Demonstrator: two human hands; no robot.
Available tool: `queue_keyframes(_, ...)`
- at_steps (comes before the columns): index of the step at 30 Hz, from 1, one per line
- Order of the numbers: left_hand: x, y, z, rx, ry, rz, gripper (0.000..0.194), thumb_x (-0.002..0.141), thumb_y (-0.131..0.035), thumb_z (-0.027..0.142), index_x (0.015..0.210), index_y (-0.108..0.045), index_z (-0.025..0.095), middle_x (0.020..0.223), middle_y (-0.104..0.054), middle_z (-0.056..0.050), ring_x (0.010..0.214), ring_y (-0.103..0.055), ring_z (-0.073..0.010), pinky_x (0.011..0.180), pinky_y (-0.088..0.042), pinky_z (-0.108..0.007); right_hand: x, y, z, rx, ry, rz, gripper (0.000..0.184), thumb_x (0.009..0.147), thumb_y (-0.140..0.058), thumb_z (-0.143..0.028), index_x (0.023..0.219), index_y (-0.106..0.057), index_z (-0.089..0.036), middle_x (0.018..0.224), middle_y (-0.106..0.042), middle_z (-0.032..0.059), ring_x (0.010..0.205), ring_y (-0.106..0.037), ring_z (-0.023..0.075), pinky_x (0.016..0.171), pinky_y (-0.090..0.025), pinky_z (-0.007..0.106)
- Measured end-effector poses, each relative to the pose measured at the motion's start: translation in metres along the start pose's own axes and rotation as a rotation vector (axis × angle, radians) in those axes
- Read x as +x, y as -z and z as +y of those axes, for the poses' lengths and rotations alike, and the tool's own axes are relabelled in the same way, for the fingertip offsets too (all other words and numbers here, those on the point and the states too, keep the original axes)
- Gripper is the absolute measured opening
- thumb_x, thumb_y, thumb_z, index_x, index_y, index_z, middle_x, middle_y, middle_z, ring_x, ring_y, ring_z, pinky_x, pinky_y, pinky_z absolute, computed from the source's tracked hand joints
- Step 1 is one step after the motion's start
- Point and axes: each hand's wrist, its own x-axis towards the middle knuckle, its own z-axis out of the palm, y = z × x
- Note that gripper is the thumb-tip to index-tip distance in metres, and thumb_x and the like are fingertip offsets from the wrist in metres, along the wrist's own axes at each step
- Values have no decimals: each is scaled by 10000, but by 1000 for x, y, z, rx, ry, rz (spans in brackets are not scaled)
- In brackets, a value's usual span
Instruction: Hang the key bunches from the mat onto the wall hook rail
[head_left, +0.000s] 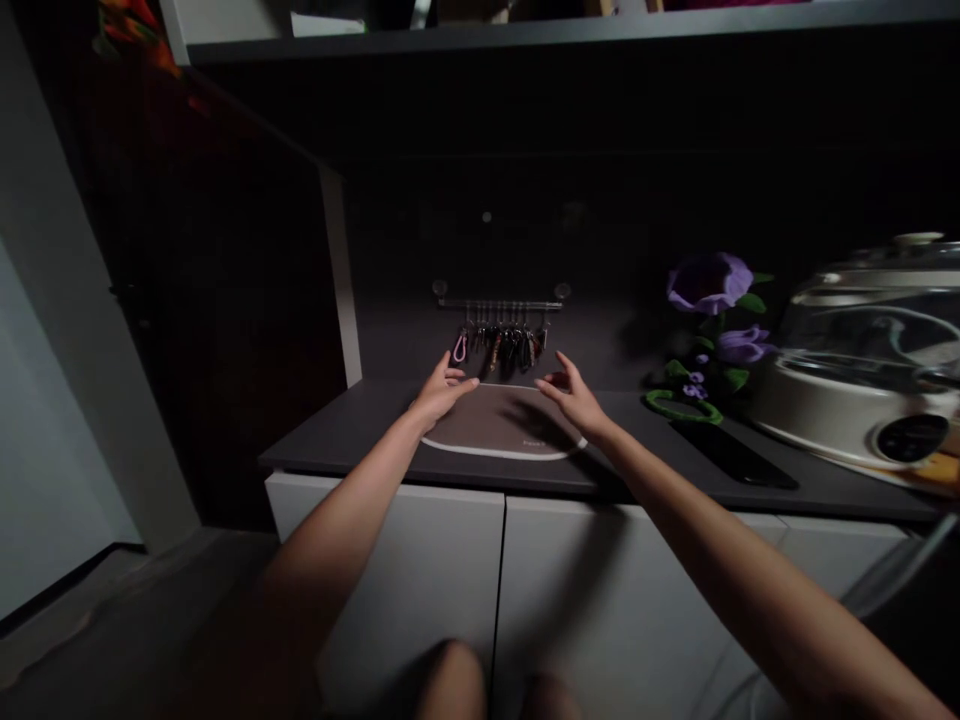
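Bare knees [452,685] show low down, below the two hands, in front of pale cabinet doors [420,560]. Both forearms reach forward over the front edge of a dark countertop [322,435]. On it, between and beneath the hands, lies a flat brown mat [499,422] with a pale rim. The left hand [442,393] is at the mat's left side and the right hand [574,397] at its right side, each empty, fingers spread wide with the thumb pointing inward; whether either touches the mat, I cannot tell. To the right of the right hand a flat black object [733,455] lies on the countertop, and farther right sits a cream appliance [825,400] with a clear upper part. Just behind the black object are a green ring [667,412] and purple flowers [709,285]. Beyond the hands, and between them, a bunch of keys [514,345] and a pink loop [460,348] hang from a clear rail [499,304] on the dark back wall [405,240].
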Motion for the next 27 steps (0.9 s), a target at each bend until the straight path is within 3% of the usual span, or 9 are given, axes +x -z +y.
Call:
queue_keyframes(3, 47, 5, 1, 187, -6, 63, 925, 573, -730, 399, 1349, -283, 170, 1324, -395, -146, 1210, -373, -253, 973, -304, -323, 51, 13, 9, -87, -92, 79, 905, 611, -650, -521, 1356, -254, -194, 1271, -432, 142, 1129, -454, 244, 921, -409, 370)
queue_keyframes(6, 92, 6, -1, 287, -20, 109, 902, 509, -765, 405, 1287, -375, 170, 1388, -309, -162, 1289, -265, -284, 1021, -250, -342, 96, 19, 18, -119, -152, 146, 975, 573, -664, -557, 1358, -236, -168, 1338, -364, 168, 1193, -406, 261, 966, -373, 368)
queue_keyframes(9, 131, -3, -4, 205, -39, 127, 788, 494, -783, 362, 1184, -459, 162, 1301, -428, -159, 1223, -378, -271, 978, -318, -326, 128, 13, 29, -80, -186, 202, 956, 581, -649, -572, 1338, -253, -142, 1308, -402, 166, 1167, -435, 241, 970, -369, 333)
queue_keyframes(12, 157, -19, -10, -13, -2, 137, 571, 531, -771, 332, 1014, -526, 153, 1057, -590, -120, 973, -567, -209, 807, -438, -278, 145, -3, 41, -16, -195, 268, 839, 615, -613, -576, 1270, -334, -133, 1196, -501, 145, 1057, -513, 218, 907, -414, 296)
queue_keyframes(15, 168, -38, -18, -243, 54, 91, 391, 581, -739, 360, 841, -531, 157, 732, -605, -39, 652, -590, -129, 576, -445, -223, 153, -23, 52, 78, -186, 305, 680, 654, -542, -609, 1165, -421, -179, 1088, -566, 88, 967, -548, 190, 848, -439, 283)
queue_keyframes(18, 171, -55, -26, -418, 122, 22, 384, 618, -698, 428, 841, -495, 190, 563, -517, 35, 462, -514, -86, 427, -354, -183, 158, -40, 61, 177, -177, 298, 567, 711, -446, -622, 1111, -450, -220, 1038, -585, 48, 943, -548, 174, 835, -435, 291)
queue_keyframes(22, 170, -76, -34, -620, 196, 56, 384, 689, -573, 548, 861, -452, 227, 469, -412, 87, 329, -397, -59, 388, -296, -175, 162, -59, 67, 253, -165, 363, 464, 775, -357, -576, 1079, -449, -238, 1024, -589, 30, 959, -540, 178, 854, -415, 319)
queue_keyframes(27, 168, -93, -24, -750, 350, 116, 394, 776, -412, 579, 695, -397, 194, 425, -374, 68, 303, -354, -69, 395, -310, -207, 164, -79, 57, 262, -268, 536, 395, 825, -272, -481, 1075, -443, -227, 1073, -574, 49, 1000, -539, 194, 893, -395, 338)
